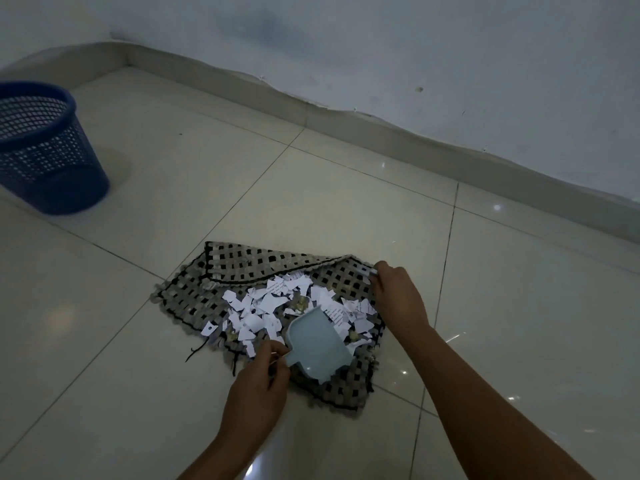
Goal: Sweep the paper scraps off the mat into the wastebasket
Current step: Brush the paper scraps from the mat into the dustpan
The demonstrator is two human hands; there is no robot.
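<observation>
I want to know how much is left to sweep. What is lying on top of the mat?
Torn white paper scraps litter the mat, with a pale blue dustpan among them, held by the left hand. Scraps under the dustpan or the mat's folded far edge cannot be seen.

Wastebasket (45,147): left side cut off by the frame edge, outline blurred. Dustpan (317,346): handle mostly hidden within the left hand (256,389). Mat (242,271): far edge folded over, hiding its surface there. Paper scraps (263,306): print too small to read. Right hand (398,289): small white item at fingertips, unidentifiable.
</observation>
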